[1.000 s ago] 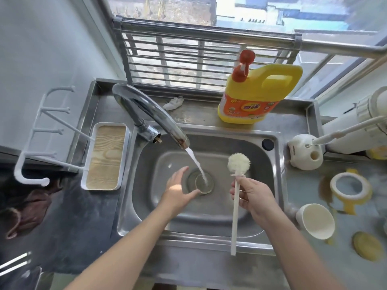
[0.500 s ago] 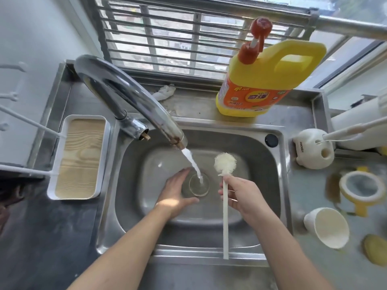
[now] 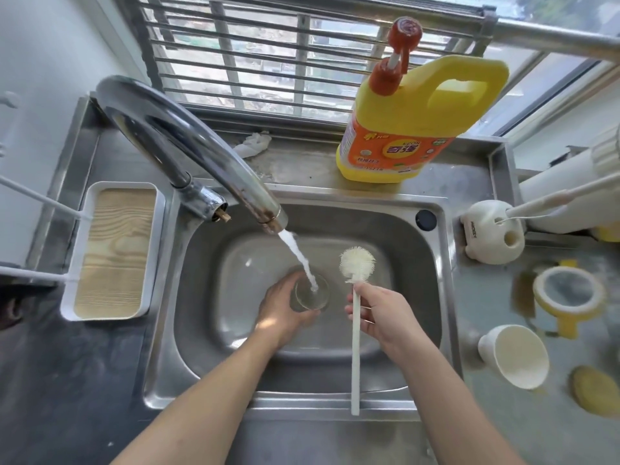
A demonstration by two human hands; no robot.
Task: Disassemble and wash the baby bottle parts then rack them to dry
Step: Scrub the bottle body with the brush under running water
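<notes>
My left hand (image 3: 280, 312) grips the clear bottle body (image 3: 310, 293) upright in the steel sink (image 3: 432, 256), mouth up under the running stream from the faucet (image 3: 188, 146). My right hand (image 3: 382, 313) holds a white bottle brush (image 3: 356, 266) by its long handle, bristle head up, just right of the bottle. On the counter at right lie a yellow collar ring with handles (image 3: 567, 293), a cream cap (image 3: 515, 360) on its side and a yellow disc (image 3: 593, 389).
A yellow detergent jug with a red pump (image 3: 412, 125) stands behind the sink. A white drying rack with a wood-grain tray (image 3: 112, 250) sits to the left. A white brush holder (image 3: 493, 233) stands right of the sink. A crumpled white scrap (image 3: 253, 144) lies by the window bars.
The camera has moved closer and lower over the sink. My left hand keeps the bottle under the stream and my right hand keeps the brush beside it.
</notes>
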